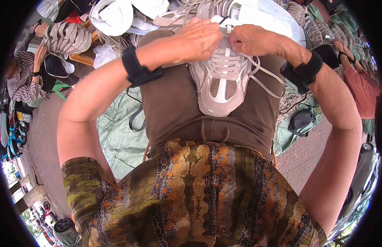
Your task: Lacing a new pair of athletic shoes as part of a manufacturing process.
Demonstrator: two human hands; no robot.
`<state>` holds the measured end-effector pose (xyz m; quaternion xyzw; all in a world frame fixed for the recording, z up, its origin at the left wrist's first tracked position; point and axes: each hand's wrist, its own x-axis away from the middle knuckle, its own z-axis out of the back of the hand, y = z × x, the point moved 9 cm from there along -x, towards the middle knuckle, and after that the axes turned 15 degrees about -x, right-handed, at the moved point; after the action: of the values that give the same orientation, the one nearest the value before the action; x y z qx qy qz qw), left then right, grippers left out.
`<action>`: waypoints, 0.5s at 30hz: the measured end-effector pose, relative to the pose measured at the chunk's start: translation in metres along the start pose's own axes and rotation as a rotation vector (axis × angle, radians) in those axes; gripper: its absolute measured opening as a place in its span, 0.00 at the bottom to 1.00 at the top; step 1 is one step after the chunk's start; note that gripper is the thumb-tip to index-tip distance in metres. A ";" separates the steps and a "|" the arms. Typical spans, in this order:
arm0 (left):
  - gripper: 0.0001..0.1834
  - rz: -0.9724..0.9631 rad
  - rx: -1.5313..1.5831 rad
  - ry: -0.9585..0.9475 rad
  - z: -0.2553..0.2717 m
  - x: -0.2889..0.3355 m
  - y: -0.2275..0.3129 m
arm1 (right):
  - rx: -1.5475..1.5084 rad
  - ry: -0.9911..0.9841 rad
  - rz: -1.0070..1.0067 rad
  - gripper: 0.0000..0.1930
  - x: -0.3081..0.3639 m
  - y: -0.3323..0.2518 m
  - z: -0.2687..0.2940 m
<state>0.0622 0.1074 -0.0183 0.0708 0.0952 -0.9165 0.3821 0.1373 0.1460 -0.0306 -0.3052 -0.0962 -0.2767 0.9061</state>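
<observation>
A beige and white athletic shoe [221, 84] lies on my lap, its toe toward me. Pale laces [226, 66] cross its front, and a loose shoelace [268, 84] loops off its right side over my thigh. My left hand [200, 40] is closed in a pinch at the upper left of the lacing; its fingertips hide what is between them. Opposite it, my right hand [253, 40] is closed beside the tongue, with the shoelace running out beneath it. A light strip shows between the two hands.
More white and beige shoes [112, 16] are piled beyond my knees. Green sheeting [116, 140] covers the ground on the left, and a black object [301, 122] lies at right. Another person [28, 76] handles stacked shoe parts [67, 38] at left; a person in pink [359, 88] is at right.
</observation>
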 end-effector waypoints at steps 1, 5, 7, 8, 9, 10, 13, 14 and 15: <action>0.05 -0.008 -0.002 0.005 -0.002 0.001 0.005 | -0.033 0.127 0.071 0.09 0.003 0.004 0.001; 0.04 0.012 0.094 0.335 0.040 0.004 0.026 | -0.073 0.460 0.160 0.10 0.010 0.001 0.009; 0.05 -0.087 0.141 0.418 0.069 0.012 0.055 | -0.029 0.617 0.229 0.10 0.028 -0.031 0.025; 0.08 -0.094 0.167 0.420 0.074 0.018 0.060 | 0.038 0.587 0.229 0.09 0.028 -0.046 0.031; 0.08 -0.099 0.165 0.420 0.077 0.027 0.066 | 0.102 0.559 0.229 0.09 0.028 -0.061 0.036; 0.08 -0.084 0.225 0.350 0.070 0.035 0.068 | 0.188 0.653 0.384 0.07 0.036 -0.087 0.045; 0.10 -0.118 0.258 0.279 0.074 0.056 0.083 | 0.139 0.624 0.290 0.06 0.006 -0.077 0.058; 0.10 -0.156 0.276 0.277 0.078 0.059 0.091 | 0.197 0.595 0.313 0.05 -0.006 -0.070 0.054; 0.09 -0.184 0.289 0.274 0.081 0.064 0.096 | 0.199 0.599 0.318 0.05 -0.009 -0.074 0.053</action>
<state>0.0814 -0.0214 0.0361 0.2397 0.0197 -0.9334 0.2664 0.0883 0.1333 0.0455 -0.1320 0.1962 -0.1989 0.9510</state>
